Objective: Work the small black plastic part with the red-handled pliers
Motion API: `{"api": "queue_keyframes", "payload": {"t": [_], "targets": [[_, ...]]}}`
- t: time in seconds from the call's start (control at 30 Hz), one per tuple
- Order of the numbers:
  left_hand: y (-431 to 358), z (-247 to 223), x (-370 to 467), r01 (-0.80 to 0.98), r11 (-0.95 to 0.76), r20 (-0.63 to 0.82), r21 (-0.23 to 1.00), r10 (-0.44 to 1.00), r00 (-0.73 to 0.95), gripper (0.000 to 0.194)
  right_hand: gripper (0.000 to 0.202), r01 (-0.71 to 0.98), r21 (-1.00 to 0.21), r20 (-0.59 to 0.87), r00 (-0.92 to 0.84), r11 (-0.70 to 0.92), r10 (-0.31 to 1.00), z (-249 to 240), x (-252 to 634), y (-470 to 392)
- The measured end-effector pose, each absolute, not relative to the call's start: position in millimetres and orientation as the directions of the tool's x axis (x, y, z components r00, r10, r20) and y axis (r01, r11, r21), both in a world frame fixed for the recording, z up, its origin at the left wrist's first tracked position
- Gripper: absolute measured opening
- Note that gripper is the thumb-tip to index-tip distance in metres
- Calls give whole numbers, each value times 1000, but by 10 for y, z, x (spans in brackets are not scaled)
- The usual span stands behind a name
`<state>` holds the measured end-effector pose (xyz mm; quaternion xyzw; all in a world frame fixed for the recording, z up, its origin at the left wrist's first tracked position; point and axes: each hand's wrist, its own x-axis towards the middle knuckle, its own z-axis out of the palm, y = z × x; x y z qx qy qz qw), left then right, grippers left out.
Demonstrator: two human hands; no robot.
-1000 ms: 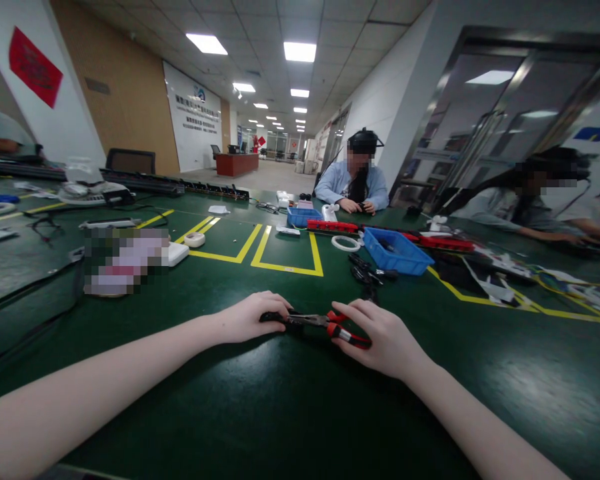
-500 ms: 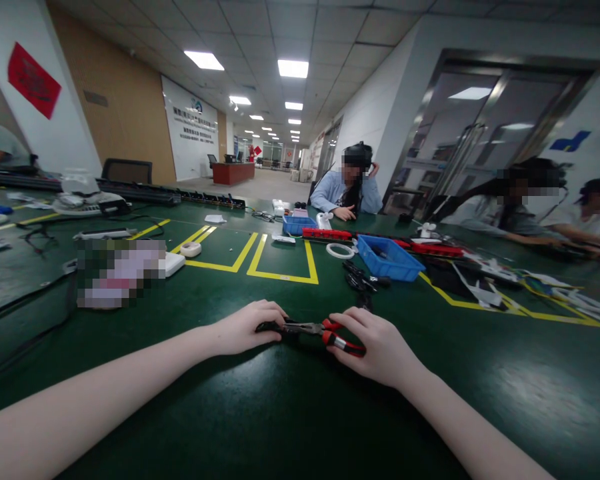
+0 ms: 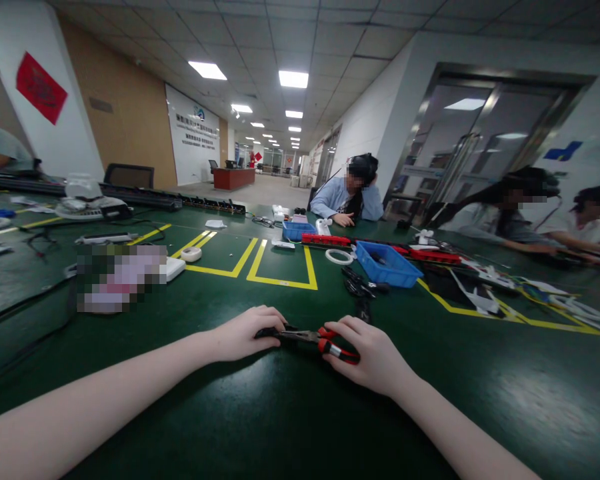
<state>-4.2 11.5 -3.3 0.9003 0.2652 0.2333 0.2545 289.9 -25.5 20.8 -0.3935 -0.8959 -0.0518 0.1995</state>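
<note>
My left hand point(image 3: 245, 335) is closed, with thumb and fingers pinching a small dark piece point(image 3: 267, 331) whose kind I cannot make out. In my right hand point(image 3: 373, 353) are needle-nose pliers point(image 3: 307, 336) with red and black handles, the fingers curled round the grips. The jaws point left and reach the dark piece beside my left fingertips. Whether they clamp it I cannot tell. Both hands are low over the green table point(image 3: 260, 413). Just beyond my right hand lies a bundle of black cables point(image 3: 356, 283).
A blue bin point(image 3: 387, 265) stands behind the cables, with a white ring point(image 3: 339, 257) and a long red strip point(image 3: 325, 239) nearby. At left lie a white box point(image 3: 173, 269) and a tape roll point(image 3: 191, 254). A co-worker point(image 3: 350, 193) sits across the table.
My right hand and the pliers have shifted slightly left and down, the handles a little closer together. My left hand keeps its grip. The co-worker's head has lowered, and the view has tilted slightly.
</note>
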Motion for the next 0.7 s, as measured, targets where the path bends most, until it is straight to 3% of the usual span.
{"api": "queue_keyframes", "payload": {"t": [0.7], "targets": [[100, -38, -34, 406, -734, 263, 545, 609, 748, 14, 44, 714, 3, 466, -621, 700, 630, 201, 2964, -226]]}}
